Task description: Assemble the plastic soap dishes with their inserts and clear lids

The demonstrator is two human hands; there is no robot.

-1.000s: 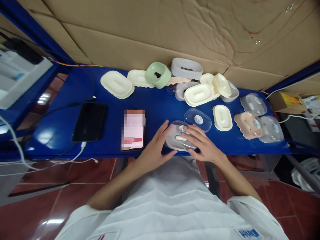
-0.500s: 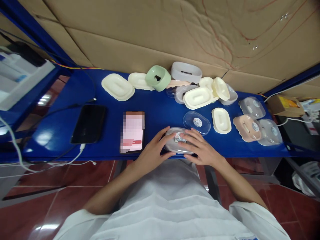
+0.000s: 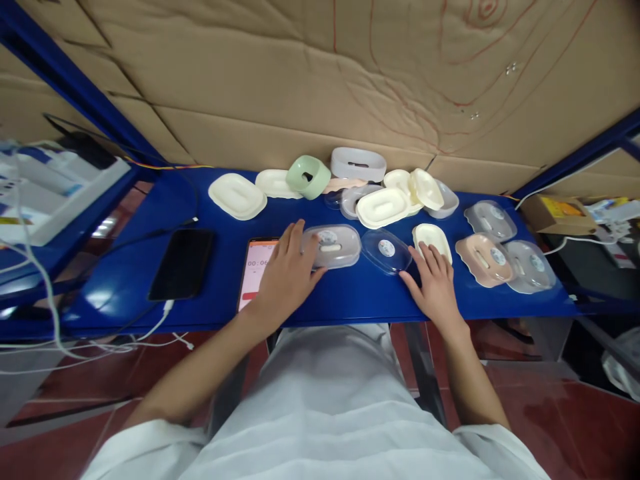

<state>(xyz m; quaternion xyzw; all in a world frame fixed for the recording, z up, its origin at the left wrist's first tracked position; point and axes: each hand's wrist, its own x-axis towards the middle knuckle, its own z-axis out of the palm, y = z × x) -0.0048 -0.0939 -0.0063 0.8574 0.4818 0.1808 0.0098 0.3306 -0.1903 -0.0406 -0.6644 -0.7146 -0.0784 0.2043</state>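
At the middle of the table, my left hand grips the left end of a grey soap dish with a clear lid and a round sticker, thumb in front and fingers behind. My right hand is open, its fingers spread over the front of a cream oval tray. Its thumb and index fingertip are at the right edge of a loose clear lid, which also has a sticker; whether they touch it I cannot tell.
Behind lie several cream trays, a green dish and a grey dish. Lidded dishes, one peach, sit at the right. A phone with a timer is partly under my left hand; a dark phone charges further left.
The lidded grey soap dish has moved left and away from the table's front edge with my left hand. My right hand has left it and shifted right to the cream tray.
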